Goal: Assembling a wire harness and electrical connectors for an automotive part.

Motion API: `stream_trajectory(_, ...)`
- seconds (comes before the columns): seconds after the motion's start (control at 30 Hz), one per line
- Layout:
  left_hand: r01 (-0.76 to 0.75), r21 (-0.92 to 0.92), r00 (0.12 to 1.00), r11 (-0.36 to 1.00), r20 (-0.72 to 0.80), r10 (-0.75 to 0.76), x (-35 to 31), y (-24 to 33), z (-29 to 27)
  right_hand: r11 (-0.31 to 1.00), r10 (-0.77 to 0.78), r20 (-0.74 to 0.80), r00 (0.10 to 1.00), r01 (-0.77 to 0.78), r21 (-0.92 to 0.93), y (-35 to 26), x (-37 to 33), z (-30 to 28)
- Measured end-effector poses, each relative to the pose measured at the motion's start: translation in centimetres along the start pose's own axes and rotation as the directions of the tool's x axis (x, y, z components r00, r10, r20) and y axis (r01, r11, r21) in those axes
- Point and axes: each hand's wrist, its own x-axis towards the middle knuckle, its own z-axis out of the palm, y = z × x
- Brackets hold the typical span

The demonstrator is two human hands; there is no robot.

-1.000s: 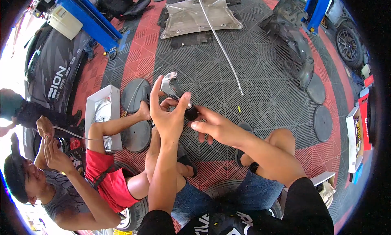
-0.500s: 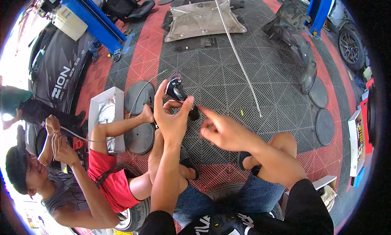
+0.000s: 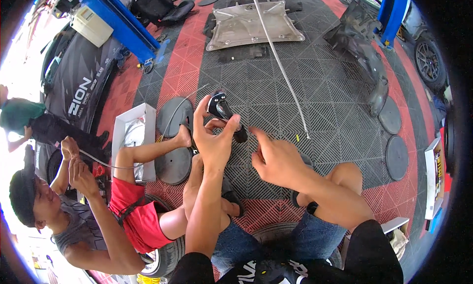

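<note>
My left hand [image 3: 213,142] is raised in front of me, closed round a glossy black part [image 3: 219,104] with a rounded head and silvery dots on it. The part looks like a gear shift knob and is tilted, its dark cylindrical end [image 3: 240,134] pointing down and right. To the right of that end is my right hand [image 3: 281,158], holding nothing. Its index finger stretches toward the cylinder with a small gap between, while its other fingers are partly curled.
A co-worker in red shorts [image 3: 139,212] sits at my left, holding a thin grey cable [image 3: 98,161]. Beside them stands a white box [image 3: 148,145]. Ahead, a long pale rod [image 3: 286,69] crosses a metal panel [image 3: 256,25]. Round black pads [image 3: 396,158] lie on the floor.
My right hand has shifted slightly right, from touching or nearly touching the black part's lower end to a little apart. The whole view has shifted slightly.
</note>
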Motion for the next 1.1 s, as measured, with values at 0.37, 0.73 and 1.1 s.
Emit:
stream_trajectory(0.37, -0.014, 0.093, 0.999, 0.996, -0.04, 0.018, 0.1, 0.5, 0.0, 0.998, -0.044, 0.08, 0.996, 0.047, -0.039, -1.0, -0.6, 0.1)
stream_trajectory(0.73, 0.079, -0.116, 0.989, 0.99, 0.135, -0.063, 0.2, -0.6, 0.2, 0.996, -0.027, 0.023, 0.999, 0.029, -0.088, 0.0, -0.3, 0.2)
stream_trajectory(1.1, 0.197, -0.22, 0.979, 0.955, 0.088, -0.182, 0.2, -1.4, -0.2, 0.992, -0.018, 0.058, 0.998, 0.025, -0.122, 0.5, -0.4, 0.7)
